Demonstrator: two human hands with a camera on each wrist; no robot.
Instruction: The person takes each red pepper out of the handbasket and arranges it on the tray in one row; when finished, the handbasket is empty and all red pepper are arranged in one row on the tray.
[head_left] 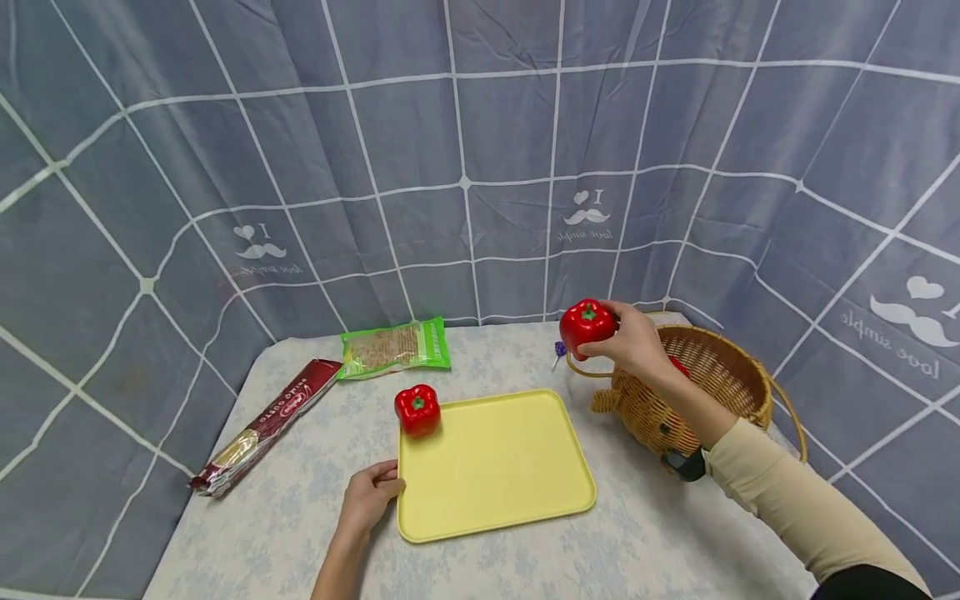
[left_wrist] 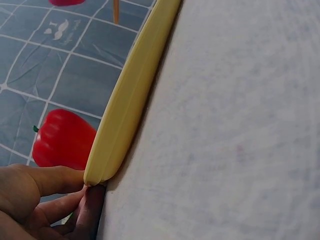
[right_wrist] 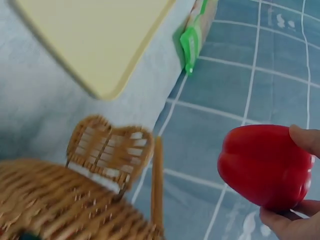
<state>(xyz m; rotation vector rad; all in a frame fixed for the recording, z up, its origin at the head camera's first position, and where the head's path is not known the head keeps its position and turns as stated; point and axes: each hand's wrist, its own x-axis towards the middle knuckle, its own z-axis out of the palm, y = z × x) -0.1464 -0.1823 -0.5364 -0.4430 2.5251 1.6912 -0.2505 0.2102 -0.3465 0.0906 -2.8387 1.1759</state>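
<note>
My right hand (head_left: 637,342) grips a red bell pepper (head_left: 586,327) in the air, to the left of the wicker basket (head_left: 720,367). In the right wrist view, thumb and fingers hold that bell pepper (right_wrist: 265,165) from its sides. A second red bell pepper (head_left: 417,410) stands at the far left corner of the yellow tray (head_left: 495,467). With the thumb above and fingers beneath, my left hand (head_left: 367,500) pinches the tray's left edge. The left wrist view shows this hold on the tray rim (left_wrist: 127,105), and the standing bell pepper (left_wrist: 65,140) behind it.
Something red shows inside the basket, mostly hidden by my right forearm. A small purple-wrapped lollipop (head_left: 559,352) lies by the basket handle. At the back lies a green-edged packet (head_left: 393,348); a long dark red packet (head_left: 266,425) lies at the left. A grey checked curtain (head_left: 405,167) surrounds the table.
</note>
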